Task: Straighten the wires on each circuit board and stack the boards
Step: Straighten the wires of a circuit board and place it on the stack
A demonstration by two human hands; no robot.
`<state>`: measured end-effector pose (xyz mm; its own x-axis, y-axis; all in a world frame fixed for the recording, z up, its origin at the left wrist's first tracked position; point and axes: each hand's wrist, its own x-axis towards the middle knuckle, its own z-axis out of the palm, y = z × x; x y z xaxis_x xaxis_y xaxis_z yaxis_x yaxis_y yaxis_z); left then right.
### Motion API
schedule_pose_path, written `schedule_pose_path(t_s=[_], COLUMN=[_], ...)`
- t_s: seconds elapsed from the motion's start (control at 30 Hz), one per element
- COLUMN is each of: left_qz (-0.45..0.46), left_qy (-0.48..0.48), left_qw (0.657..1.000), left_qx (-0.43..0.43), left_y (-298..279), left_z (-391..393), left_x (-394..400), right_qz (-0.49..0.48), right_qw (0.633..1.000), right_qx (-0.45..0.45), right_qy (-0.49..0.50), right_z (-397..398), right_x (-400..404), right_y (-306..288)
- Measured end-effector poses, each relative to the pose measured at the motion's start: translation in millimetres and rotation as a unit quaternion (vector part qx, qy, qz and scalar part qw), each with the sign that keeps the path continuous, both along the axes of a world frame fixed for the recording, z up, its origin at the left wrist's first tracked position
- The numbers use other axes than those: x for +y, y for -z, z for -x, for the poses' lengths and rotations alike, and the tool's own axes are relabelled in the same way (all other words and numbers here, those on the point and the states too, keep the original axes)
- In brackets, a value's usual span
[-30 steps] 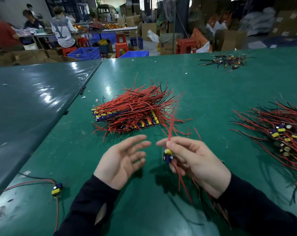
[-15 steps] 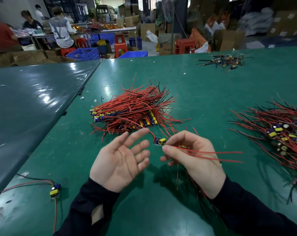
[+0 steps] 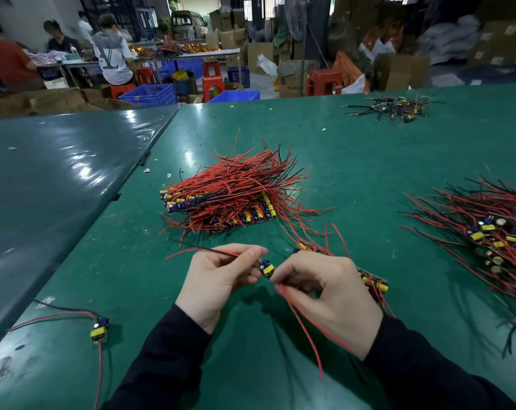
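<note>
Fingers of the left hand (image 3: 218, 279) pinch the wires running leftward from the circuit board (image 3: 267, 268); the right hand (image 3: 324, 297) seemingly grips its other red wires. Straightening is underway; next, lay it on the stack (image 3: 221, 199) beyond the fingers.

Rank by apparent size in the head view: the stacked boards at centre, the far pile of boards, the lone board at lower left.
1. Stacked red-wired boards at centre
2. Far dark-wired pile, though distance shrinks it
3. Lone yellow-and-blue board
</note>
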<state>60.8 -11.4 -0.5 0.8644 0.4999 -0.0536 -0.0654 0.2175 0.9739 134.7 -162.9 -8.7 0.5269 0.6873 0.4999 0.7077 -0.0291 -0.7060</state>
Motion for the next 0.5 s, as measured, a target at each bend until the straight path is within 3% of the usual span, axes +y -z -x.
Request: schedule_pose_path(t_s=[0.1,0.17,0.23,0.33,0.5], left_qz=[-0.025,-0.058,-0.091,-0.129,-0.110], left_qy=[-0.012,-0.009,0.008,0.032,0.016], left_qw=[1.000,0.998,0.995,0.989,0.991], left_qx=[-0.011,-0.021,-0.040,-0.068,-0.081], left_y=[0,-1,-4,-6,-4], left_z=[0,1,2,3,1], left_x=[3,3,-1,-7,-4], right_qz=[-0.015,-0.032,-0.010,0.063,0.019], right_qw=[0.984,0.941,0.899,0.878,0.892], right_qx=[0.175,0.337,0.438,0.468,0.446], right_qy=[0.014,0.025,-0.004,-0.075,-0.070], right_z=[2,1,-2,0,0], right_x=[1,3,3,2,3], right_y=[-3,-9,-14,-15,-10])
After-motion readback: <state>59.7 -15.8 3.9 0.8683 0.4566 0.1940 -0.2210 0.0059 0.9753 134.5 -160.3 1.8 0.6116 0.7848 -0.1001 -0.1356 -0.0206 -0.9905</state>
